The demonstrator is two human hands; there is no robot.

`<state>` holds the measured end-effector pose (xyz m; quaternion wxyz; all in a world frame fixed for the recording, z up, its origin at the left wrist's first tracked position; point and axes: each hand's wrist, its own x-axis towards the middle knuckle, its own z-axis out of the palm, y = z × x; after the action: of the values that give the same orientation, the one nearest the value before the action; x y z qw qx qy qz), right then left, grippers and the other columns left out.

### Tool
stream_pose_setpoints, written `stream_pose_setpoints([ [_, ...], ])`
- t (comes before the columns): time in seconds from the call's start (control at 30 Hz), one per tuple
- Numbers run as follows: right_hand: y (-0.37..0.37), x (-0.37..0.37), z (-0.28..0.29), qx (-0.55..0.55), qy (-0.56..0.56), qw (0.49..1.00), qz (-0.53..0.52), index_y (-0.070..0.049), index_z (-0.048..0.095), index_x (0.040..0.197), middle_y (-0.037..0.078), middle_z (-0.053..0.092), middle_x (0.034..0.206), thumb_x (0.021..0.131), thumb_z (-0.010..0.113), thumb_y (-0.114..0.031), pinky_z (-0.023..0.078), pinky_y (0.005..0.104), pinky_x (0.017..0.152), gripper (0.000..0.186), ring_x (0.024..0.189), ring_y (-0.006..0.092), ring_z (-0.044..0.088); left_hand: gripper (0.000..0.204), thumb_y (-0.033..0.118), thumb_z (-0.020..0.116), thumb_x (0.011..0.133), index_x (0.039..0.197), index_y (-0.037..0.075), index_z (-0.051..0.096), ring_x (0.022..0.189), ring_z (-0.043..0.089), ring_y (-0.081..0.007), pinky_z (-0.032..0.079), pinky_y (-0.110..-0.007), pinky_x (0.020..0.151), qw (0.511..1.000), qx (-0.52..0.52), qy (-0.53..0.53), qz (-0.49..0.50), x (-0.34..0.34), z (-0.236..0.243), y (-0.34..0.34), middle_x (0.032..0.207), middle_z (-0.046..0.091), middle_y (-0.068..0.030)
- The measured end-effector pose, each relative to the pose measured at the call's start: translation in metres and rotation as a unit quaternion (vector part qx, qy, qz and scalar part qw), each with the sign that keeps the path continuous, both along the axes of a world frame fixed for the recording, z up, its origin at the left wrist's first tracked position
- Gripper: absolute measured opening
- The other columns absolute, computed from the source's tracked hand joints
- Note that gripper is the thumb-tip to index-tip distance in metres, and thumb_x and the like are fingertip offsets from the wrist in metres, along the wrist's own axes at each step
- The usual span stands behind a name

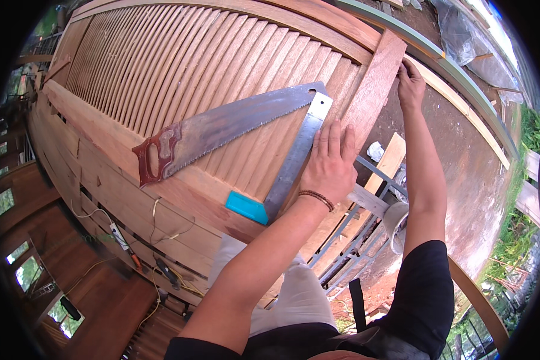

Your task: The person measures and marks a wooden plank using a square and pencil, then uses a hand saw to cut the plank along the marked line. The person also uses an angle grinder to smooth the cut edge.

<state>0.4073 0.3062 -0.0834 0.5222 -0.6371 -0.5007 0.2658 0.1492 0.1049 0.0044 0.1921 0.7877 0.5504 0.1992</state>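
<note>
A louvered wooden panel lies flat in front of me, its end rail toward the right. My left hand rests flat with fingers stretched over the near part of this rail. At the rail's far end, my right hand has its fingers bent around the corner; the fingertips are partly hidden. A handsaw with a red-brown handle lies across the slats, teeth facing me. Beside my left hand, a try square with a turquoise handle lies on the panel, its blade end next to the saw tip.
Planks run along the panel's near left side. A corded tool and yellow cables lie below them. Under the rail stand a metal frame and a whitish bucket. Plastic sheeting lies at the far right.
</note>
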Motion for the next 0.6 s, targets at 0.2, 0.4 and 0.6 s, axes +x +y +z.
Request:
stream_pose_setpoints([
  [0.2, 0.000, 0.009, -0.009, 0.021, 0.047, 0.999, -0.017, -0.003, 0.071, 0.112, 0.003, 0.072, 0.093, 0.094, 0.066, -0.011, 0.053, 0.0245, 0.074, 0.020, 0.082, 0.0103, 0.068, 0.079, 0.019, 0.067, 0.077, 0.145, -0.004, 0.032, 0.131, 0.038, -0.0476, 0.031, -0.054, 0.114, 1.000, -0.008, 0.014, -0.006, 0.002, 0.002, 0.000, 0.142, 0.034, -0.0302],
  [0.4, -0.001, 0.015, -0.019, 0.043, 0.103, 0.991, -0.074, -0.003, 0.071, 0.111, 0.004, 0.072, 0.091, 0.094, 0.066, -0.013, 0.053, 0.0242, 0.073, 0.020, 0.080, 0.0106, 0.068, 0.082, 0.017, 0.068, 0.076, 0.146, -0.003, 0.031, 0.129, 0.039, -0.0478, 0.034, -0.052, 0.112, 0.999, -0.001, 0.036, -0.011, 0.004, 0.008, 0.000, 0.142, 0.034, -0.0303],
  [0.6, -0.001, 0.023, -0.025, 0.033, 0.141, 0.982, -0.124, -0.002, 0.072, 0.108, 0.004, 0.072, 0.089, 0.095, 0.066, -0.015, 0.052, 0.0241, 0.072, 0.019, 0.078, 0.0107, 0.067, 0.083, 0.015, 0.070, 0.075, 0.146, -0.003, 0.031, 0.130, 0.038, -0.0466, 0.035, -0.050, 0.110, 0.999, -0.004, 0.043, -0.006, 0.007, 0.006, -0.001, 0.143, 0.033, -0.0300],
])
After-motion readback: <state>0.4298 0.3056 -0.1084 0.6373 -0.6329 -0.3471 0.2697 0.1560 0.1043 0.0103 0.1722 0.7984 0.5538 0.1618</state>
